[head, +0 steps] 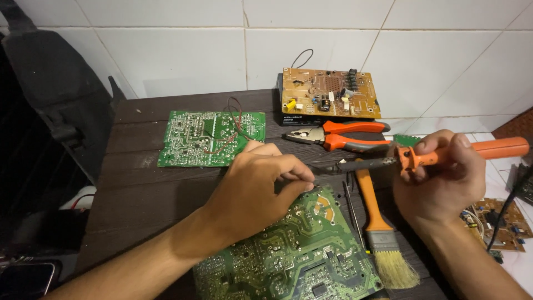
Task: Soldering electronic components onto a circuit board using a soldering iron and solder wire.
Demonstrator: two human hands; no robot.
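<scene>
Under the left hand (261,186), pinched on something thin I cannot make out, lies the green circuit board (294,250), while the right hand (441,178) grips the soldering iron (422,156), whose tip seemingly needs steadying at the joint beside those fingertips.
</scene>
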